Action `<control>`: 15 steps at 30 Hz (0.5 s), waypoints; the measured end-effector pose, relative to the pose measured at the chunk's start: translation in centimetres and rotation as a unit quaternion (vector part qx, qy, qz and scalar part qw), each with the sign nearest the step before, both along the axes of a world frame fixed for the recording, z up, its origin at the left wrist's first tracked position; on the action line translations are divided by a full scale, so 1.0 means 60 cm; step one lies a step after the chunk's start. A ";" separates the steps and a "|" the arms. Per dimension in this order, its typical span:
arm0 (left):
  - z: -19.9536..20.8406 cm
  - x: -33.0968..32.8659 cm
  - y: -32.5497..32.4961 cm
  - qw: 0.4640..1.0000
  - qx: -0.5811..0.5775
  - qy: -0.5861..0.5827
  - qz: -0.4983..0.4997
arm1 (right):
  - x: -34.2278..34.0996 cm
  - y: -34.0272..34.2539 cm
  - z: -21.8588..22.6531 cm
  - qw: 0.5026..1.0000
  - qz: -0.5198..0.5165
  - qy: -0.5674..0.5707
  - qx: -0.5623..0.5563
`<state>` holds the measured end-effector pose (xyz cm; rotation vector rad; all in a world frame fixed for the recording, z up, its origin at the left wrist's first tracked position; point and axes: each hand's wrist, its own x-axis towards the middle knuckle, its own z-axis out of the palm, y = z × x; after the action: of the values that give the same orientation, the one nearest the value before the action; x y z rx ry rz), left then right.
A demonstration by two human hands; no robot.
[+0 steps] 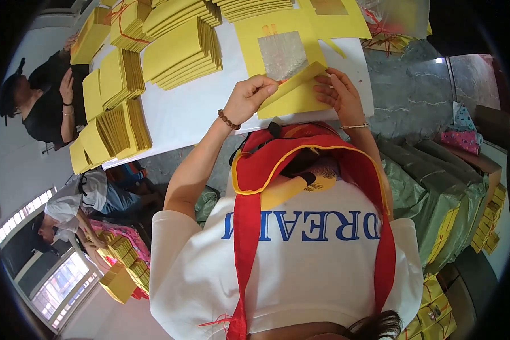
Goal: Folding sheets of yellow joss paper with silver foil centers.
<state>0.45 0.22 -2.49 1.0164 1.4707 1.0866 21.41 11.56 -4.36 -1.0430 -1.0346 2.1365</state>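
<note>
A yellow paper sheet (289, 105) lies at the near edge of the white table, its near part raised in a slanted fold. My left hand (248, 97), with a beaded bracelet at the wrist, pinches the fold's left end between thumb and fingers. At the fold's right end, my right hand (341, 96) grips the upper corner, its other fingers curled beside the paper. Just beyond the fold, a silver foil square (281, 54) with orange marks above it sits on yellow paper. Whether that is the same sheet I cannot tell.
Stacks of folded yellow paper (181, 54) cover the left of the white table (173, 110). A person in black (54, 96) handles a stack at the far left; another person (76, 198) bends over yellow bundles (124, 255). Green-wrapped bales (436, 198) stand at my right.
</note>
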 end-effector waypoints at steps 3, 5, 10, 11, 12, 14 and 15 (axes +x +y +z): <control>-0.010 -0.005 0.000 0.999 -0.006 -0.030 -0.011 | -0.002 0.000 0.003 1.000 -0.010 0.012 -0.011; -0.015 -0.009 0.001 0.999 0.018 -0.012 -0.035 | -0.002 0.001 0.002 1.000 -0.012 0.007 -0.014; -0.016 -0.014 0.002 0.999 0.002 0.001 -0.040 | -0.001 0.002 -0.002 1.000 -0.019 0.015 0.001; -0.013 -0.015 0.002 0.999 -0.014 -0.004 -0.038 | -0.002 0.002 -0.003 1.000 -0.019 0.015 0.001; -0.010 -0.015 0.003 0.999 -0.015 -0.004 -0.038 | -0.002 0.003 -0.006 0.999 -0.023 0.023 0.002; -0.004 -0.013 0.003 0.999 -0.006 -0.019 -0.035 | -0.003 0.003 -0.006 0.999 -0.026 0.031 0.004; -0.006 -0.012 0.003 0.999 -0.006 -0.020 -0.034 | -0.004 0.002 -0.002 0.999 -0.027 0.026 0.000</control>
<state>-0.27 0.43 -2.85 1.0235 1.3997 1.0418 21.19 11.69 -4.47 -0.9995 -0.9707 2.1088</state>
